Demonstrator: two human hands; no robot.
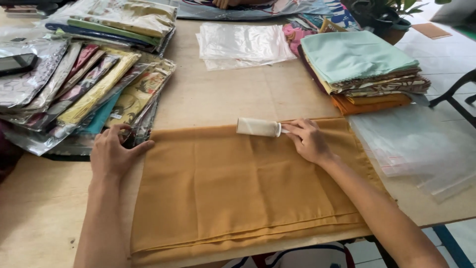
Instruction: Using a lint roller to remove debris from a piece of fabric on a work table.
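A folded mustard-brown cloth lies flat on the wooden table in front of me. My right hand grips the handle of a lint roller, whose pale cylinder rests on the cloth's far edge. My left hand presses down on the cloth's left edge, fingers spread, beside a fan of packaged fabrics.
Bagged fabrics are fanned at the left, with a phone on them. Clear plastic bags lie at the back centre and at the right. A stack of folded cloths sits back right. A chair and potted plant stand beyond.
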